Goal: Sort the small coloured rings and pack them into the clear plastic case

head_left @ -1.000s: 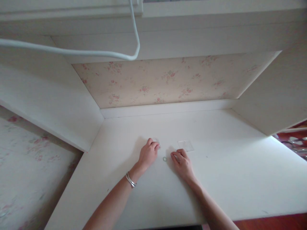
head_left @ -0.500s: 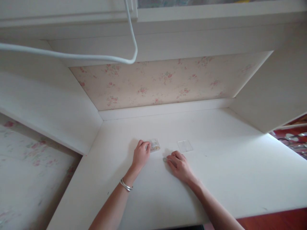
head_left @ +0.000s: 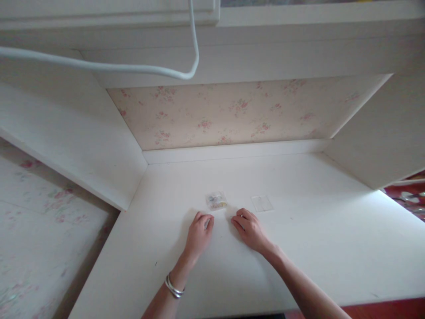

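Note:
A small clear plastic box lies on the white desktop, holding small gold-coloured and greyish pieces too tiny to name. Just in front of it is my left hand, thumb and forefinger pinched together; anything between them is too small to make out. My right hand rests on the desktop to the right, its fingertips curled together and facing the left hand. What the right fingers hold, if anything, is hidden. Beyond the right hand, a flat clear plastic lid lies apart from the box.
White side panels and a low back ledge enclose the desktop. Floral wallpaper covers the wall behind. Overhead, a white bent tube crosses the upper left. Red flooring shows past the front edge.
My left hand has drawn back from the box towards me, its fingers pinched. The right hand stays nearly in place; a small pale piece at its fingertips no longer shows clearly. The view has shifted slightly.

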### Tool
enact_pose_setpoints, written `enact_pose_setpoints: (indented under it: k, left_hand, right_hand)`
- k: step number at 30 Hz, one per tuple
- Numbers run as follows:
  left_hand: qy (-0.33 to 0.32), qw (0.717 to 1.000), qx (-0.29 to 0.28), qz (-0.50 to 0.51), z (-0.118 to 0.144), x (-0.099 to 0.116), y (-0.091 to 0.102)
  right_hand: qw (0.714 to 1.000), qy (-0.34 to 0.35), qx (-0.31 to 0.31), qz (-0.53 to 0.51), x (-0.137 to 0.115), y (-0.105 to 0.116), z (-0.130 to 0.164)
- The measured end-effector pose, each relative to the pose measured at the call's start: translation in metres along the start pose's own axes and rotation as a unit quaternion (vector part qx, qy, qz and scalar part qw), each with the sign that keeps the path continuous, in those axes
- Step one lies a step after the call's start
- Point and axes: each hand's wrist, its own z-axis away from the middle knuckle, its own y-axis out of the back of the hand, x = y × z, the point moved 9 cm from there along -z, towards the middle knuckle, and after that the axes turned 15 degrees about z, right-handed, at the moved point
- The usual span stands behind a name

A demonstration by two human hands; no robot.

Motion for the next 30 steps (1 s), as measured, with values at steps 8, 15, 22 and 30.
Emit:
enact_pose_setpoints:
  k: [8,15,22,30]
  left_hand:
    - [0.003,1.0,-0.013,0.009,0.004,-0.007,-0.001]
    - [-0.008,0.999,-0.029,-0.027,0.006,-0.001,0.0]
    - [-0.01,0.998,-0.041,-0.047,0.006,0.0,-0.001]
    - [-0.012,0.997,-0.052,-0.06,0.006,0.001,-0.005]
  right_hand:
    - [0.994,-0.062,0.085,-0.038,0.008,0.009,-0.039]
    - [0.996,-0.054,0.073,0.022,0.01,-0.002,-0.079]
    - [0.997,-0.057,0.037,0.024,0.017,-0.018,-0.082]
    - [0.986,-0.132,0.096,-0.027,0.052,0.005,-0.039]
